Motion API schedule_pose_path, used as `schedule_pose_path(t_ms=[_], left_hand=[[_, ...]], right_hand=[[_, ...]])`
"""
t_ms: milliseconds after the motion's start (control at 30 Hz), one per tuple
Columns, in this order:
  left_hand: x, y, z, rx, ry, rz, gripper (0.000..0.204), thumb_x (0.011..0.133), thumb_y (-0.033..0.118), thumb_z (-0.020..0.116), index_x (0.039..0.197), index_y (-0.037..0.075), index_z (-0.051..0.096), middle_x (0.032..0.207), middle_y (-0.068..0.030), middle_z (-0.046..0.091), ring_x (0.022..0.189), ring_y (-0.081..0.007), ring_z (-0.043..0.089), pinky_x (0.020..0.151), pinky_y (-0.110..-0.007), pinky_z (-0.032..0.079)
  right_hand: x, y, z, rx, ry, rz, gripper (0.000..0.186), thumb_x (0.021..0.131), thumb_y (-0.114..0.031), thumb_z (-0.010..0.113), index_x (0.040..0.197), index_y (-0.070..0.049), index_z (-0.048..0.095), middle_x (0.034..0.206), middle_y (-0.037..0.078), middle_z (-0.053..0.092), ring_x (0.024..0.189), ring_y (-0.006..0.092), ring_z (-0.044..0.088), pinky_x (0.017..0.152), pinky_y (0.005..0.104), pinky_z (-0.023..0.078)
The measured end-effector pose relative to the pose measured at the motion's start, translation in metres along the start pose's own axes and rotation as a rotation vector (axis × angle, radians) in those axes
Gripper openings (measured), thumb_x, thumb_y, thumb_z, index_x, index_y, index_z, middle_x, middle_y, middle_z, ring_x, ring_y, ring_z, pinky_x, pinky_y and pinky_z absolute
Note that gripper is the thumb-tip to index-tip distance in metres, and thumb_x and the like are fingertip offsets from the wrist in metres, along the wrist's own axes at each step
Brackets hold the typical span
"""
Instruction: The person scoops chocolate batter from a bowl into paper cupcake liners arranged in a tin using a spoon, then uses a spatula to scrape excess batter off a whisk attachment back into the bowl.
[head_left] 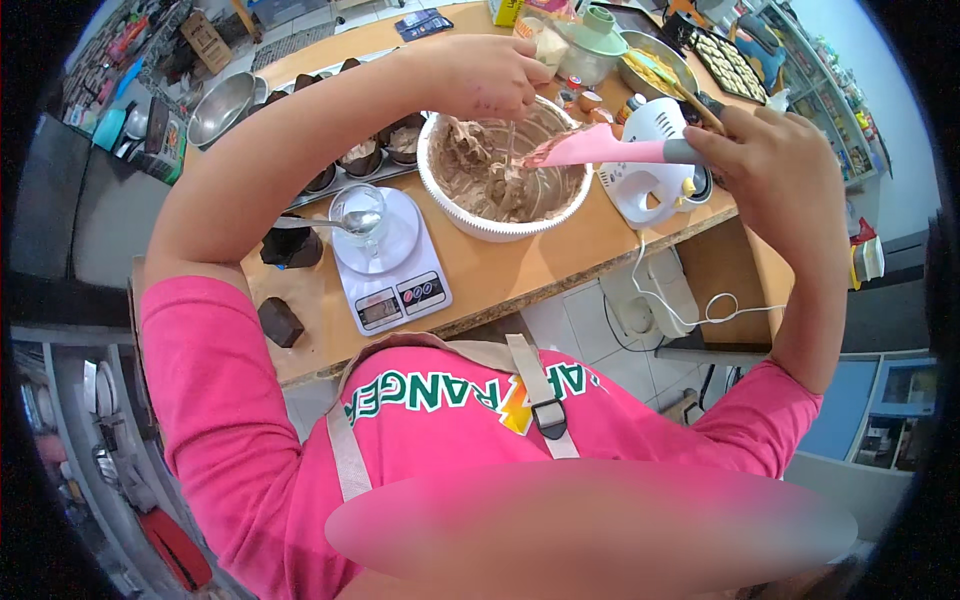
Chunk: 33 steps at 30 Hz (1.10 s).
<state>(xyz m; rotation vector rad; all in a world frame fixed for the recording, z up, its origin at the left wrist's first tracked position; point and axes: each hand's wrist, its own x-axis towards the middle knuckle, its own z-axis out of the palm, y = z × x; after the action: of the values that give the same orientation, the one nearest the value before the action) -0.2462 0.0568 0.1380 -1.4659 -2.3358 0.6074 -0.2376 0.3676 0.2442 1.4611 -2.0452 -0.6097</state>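
A white bowl [505, 225] holds brown, creamy batter [490, 185] smeared up its sides. My right hand [765, 155] grips the grey handle of a pink spatula [600, 146], whose batter-coated blade is over the bowl. Above the bowl's far left rim is my left hand [500, 75], fingers closed on a thin metal utensil [511, 140] that points down into the bowl; its lower end and kind are unclear. A white kitchen scale [345, 262] stands left of the bowl, bearing a small glass cup [348, 205] with a metal spoon [362, 222] across it.
Dark paper cups with batter [404, 140] sit in a tray behind the scale. A white hand mixer [640, 185] stands right of the bowl, its cord [700, 318] hanging below. Farther back are a green-lidded pot [598, 50], a pan [690, 72] of yellow food and a tray [728, 65].
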Motion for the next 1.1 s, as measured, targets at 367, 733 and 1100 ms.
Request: schedule_pose_path(t_ms=[367,733,1100], left_hand=[[0.002,-0.002,-0.002,-0.137,-0.091,-0.182,0.009,0.072,0.014,0.062,0.077,0.013,0.069,0.08,-0.0033,0.062,0.092,-0.0213,0.057,0.082,-0.033,0.045],[-0.011,0.007,-0.006,-0.175,-0.227,-0.318,0.01,0.071,0.014,0.064,0.078,0.013,0.071,0.078,-0.0051,0.064,0.088,-0.0236,0.059,0.08,-0.034,0.045],[0.002,0.017,-0.02,-0.047,-0.274,-0.257,0.005,0.066,0.018,0.066,0.07,0.014,0.067,0.075,0.0002,0.066,0.084,-0.0172,0.059,0.078,-0.033,0.043]], right_hand=[[-0.012,-0.004,-0.021,0.025,-0.082,0.039,0.027,0.076,-0.016,0.067,0.103,-0.02,0.067,0.076,0.002,0.056,0.069,0.0211,0.059,0.06,0.0369,0.046],[-0.001,-0.01,-0.019,0.016,-0.156,0.025,0.019,0.077,-0.015,0.068,0.095,-0.017,0.068,0.078,0.004,0.061,0.068,0.024,0.062,0.061,0.0382,0.047],[0.033,-0.039,0.007,0.036,-0.195,-0.033,0.007,0.076,-0.01,0.063,0.078,-0.012,0.07,0.071,0.006,0.067,0.07,0.0222,0.068,0.061,0.0344,0.053]])
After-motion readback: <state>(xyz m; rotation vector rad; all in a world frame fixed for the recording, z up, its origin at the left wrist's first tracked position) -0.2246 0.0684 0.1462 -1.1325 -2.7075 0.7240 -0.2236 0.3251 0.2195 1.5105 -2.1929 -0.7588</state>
